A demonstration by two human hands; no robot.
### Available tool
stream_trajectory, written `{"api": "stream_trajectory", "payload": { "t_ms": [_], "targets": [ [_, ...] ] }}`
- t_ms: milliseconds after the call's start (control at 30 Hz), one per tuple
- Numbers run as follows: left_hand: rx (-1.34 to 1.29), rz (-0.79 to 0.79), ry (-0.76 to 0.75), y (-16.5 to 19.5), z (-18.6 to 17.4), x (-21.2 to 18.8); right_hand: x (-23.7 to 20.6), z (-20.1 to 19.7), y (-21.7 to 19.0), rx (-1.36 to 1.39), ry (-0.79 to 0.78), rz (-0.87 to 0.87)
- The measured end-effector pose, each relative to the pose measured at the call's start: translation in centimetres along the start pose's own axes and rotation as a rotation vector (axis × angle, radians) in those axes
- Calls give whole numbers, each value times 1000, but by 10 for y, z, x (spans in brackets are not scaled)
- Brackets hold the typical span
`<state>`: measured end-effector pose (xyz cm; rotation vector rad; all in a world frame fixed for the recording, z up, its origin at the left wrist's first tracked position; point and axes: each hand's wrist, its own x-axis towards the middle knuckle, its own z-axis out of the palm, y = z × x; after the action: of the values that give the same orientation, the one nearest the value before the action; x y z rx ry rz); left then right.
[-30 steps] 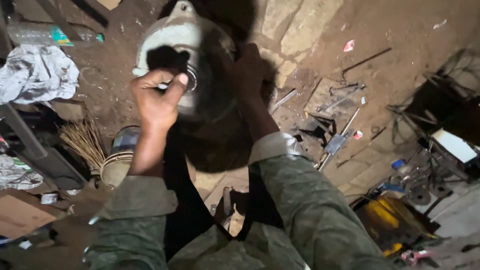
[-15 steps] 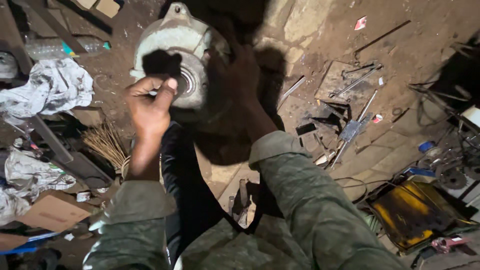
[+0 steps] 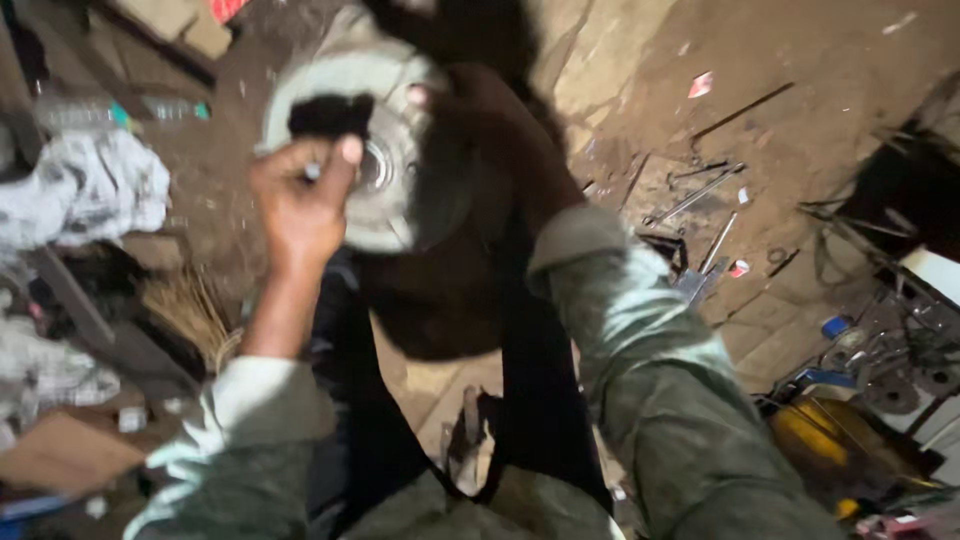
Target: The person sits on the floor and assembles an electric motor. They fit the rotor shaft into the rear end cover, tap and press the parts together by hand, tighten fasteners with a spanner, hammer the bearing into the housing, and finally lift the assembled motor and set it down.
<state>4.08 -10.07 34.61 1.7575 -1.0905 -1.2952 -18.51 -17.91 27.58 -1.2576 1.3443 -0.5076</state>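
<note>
My left hand (image 3: 300,205) pinches a dark brush (image 3: 330,115) against the round metal housing (image 3: 385,200), directly ahead of that grip. Right hand (image 3: 470,130) is closed around the housing's far side, bracing it.

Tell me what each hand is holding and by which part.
The left hand pinches a small dark brush near its bristle end. The right hand grips the round grey metal housing by its right rim.

Round metal housing (image 3: 350,150) is pale grey-silver, the little pad (image 3: 330,115) against it is black. Sleeves (image 3: 660,380) are olive green. Floor (image 3: 800,90) is dusty brown, with a white crumpled rag (image 3: 85,190) and something yellow (image 3: 815,435).
</note>
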Motion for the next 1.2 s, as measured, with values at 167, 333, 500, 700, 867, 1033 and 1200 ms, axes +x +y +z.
{"api": "stream_trajectory", "payload": {
  "t_ms": [167,333,500,700,867,1033,1200],
  "targets": [
    [-1,26,63,-2,16,-7,-187,150,-41,66,162,27],
    [73,-14,49,-2,10,-27,-281,208,71,123,-169,458],
    [-9,29,-12,-15,3,-33,-313,155,132,-171,-113,486],
    [-1,41,-47,-29,-1,-40,-343,166,126,157,-256,797],
    [-31,32,-60,-30,0,-41,-351,169,136,161,-261,786],
    [-52,20,-71,-27,2,-41,-357,169,138,345,-205,829],
    [-12,40,-70,-23,3,-41,-362,172,141,362,-178,771]
  ]
}}
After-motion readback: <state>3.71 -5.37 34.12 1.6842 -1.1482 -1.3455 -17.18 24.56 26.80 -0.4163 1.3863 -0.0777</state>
